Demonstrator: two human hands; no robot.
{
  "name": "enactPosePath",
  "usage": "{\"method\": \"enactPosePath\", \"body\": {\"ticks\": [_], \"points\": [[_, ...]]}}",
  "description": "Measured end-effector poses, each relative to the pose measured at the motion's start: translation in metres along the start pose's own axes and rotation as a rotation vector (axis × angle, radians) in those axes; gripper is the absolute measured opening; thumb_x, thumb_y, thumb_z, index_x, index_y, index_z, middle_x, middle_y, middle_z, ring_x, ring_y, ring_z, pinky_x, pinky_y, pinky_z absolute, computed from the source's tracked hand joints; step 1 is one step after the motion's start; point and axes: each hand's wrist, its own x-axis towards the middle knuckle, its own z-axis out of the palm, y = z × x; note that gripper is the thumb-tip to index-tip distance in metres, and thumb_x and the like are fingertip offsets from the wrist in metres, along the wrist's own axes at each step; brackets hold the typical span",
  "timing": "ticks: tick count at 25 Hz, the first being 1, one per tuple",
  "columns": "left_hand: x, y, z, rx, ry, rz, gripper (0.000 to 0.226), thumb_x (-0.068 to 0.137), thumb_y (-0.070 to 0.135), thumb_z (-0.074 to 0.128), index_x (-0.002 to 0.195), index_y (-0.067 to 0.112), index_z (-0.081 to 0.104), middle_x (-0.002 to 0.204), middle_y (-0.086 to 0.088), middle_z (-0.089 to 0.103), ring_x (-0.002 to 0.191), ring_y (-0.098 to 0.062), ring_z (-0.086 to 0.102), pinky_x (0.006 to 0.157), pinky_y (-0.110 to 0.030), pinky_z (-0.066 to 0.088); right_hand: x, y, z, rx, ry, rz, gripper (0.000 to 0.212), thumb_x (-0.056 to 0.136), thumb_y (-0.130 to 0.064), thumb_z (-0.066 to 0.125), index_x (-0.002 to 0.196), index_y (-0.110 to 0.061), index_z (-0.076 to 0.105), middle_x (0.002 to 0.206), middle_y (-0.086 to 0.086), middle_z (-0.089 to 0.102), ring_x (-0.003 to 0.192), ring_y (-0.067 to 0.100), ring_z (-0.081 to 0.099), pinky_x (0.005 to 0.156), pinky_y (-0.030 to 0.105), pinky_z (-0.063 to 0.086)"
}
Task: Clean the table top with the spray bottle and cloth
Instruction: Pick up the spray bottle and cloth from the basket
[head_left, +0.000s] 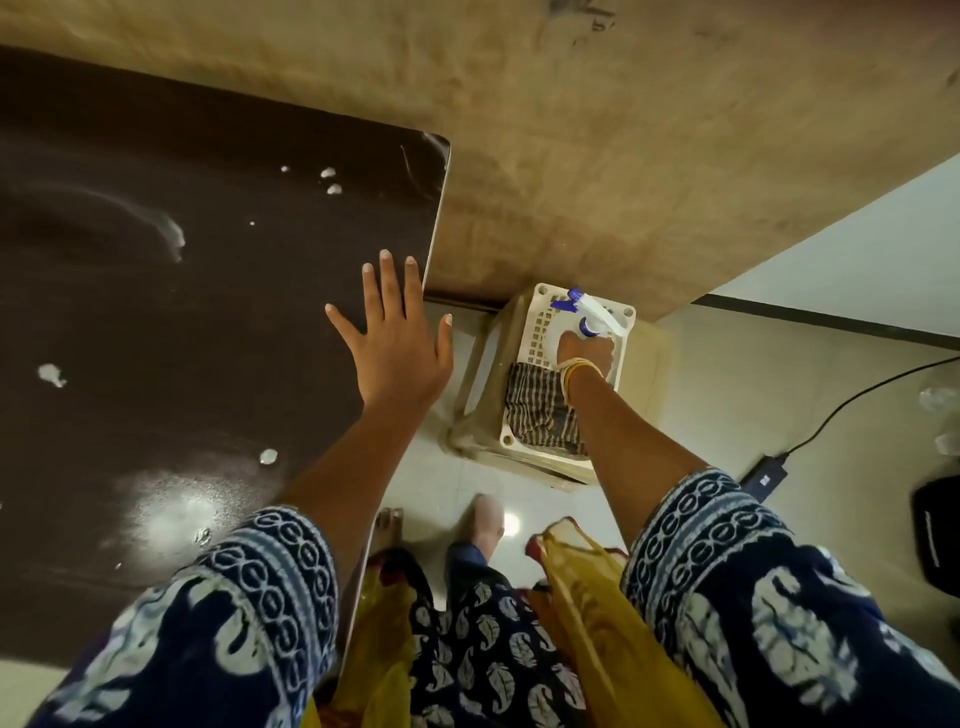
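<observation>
Reaching down to the right of the table, the right hand (584, 351) gripped the spray bottle (589, 317) inside a white slotted basket (535, 332), its fingers curled around the bottle's body below the white and blue trigger head, though the fingertips themselves were hidden from the head camera. Gold bangles (579, 371) circled that wrist. Just nearer in the same basket lay the striped cloth (540, 410), bunched up and partly covered by the forearm. That basket sat on a pale stool or stand (480, 395) on the tiled floor (701, 389), close beside the table's right edge. Over that right edge the left hand (395, 343) was spread flat, fingers straight and splayed, holding nothing; whether the palm actually touched the surface could not be told, and the thumb reached out past the edge. On the dark brown table top (182, 322) showed white foamy blobs and a curved white smear toward the far left, with a bright wet glare near the left sleeve. Both sleeves were dark blue with a white print. At the far right of the floor a black cable (852, 395) ran to a small black adapter (763, 475).
</observation>
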Motion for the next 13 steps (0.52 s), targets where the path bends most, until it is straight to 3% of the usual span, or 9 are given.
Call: {"method": "enactPosePath", "body": {"ticks": [3, 8, 13], "points": [[0.0, 0.0, 0.0, 0.011, 0.016, 0.001, 0.069, 0.097, 0.049, 0.028, 0.155, 0.015, 0.011, 0.163, -0.011, 0.009, 0.15, -0.03, 0.008, 0.109, -0.072, 0.015, 0.009, -0.001, 0.002, 0.038, 0.065, 0.051, 0.062, 0.081, -0.027, 0.068, 0.137, -0.011, 0.048, 0.129, 0.012, 0.06, 0.116, 0.03, 0.059, 0.095, 0.038, 0.052], [-0.001, 0.0, 0.0, 0.012, 0.025, 0.004, 0.07, 0.096, 0.05, 0.028, 0.155, 0.015, 0.011, 0.162, -0.011, 0.01, 0.15, -0.03, 0.009, 0.109, -0.071, 0.014, 0.012, 0.0, -0.006, 0.038, 0.008, -0.037, 0.047, 0.089, -0.027, 0.067, 0.132, -0.012, 0.056, 0.127, 0.01, 0.064, 0.114, 0.027, 0.061, 0.095, 0.033, 0.048], [-0.002, -0.002, -0.001, 0.017, 0.019, 0.024, 0.07, 0.096, 0.049, 0.028, 0.154, 0.014, 0.012, 0.162, -0.012, 0.011, 0.15, -0.03, 0.009, 0.109, -0.071, 0.014, -0.008, -0.003, -0.029, -0.084, -0.053, -0.175, 0.049, 0.093, -0.032, 0.064, 0.136, -0.012, 0.054, 0.131, 0.01, 0.062, 0.119, 0.028, 0.057, 0.094, 0.029, 0.043]]}}
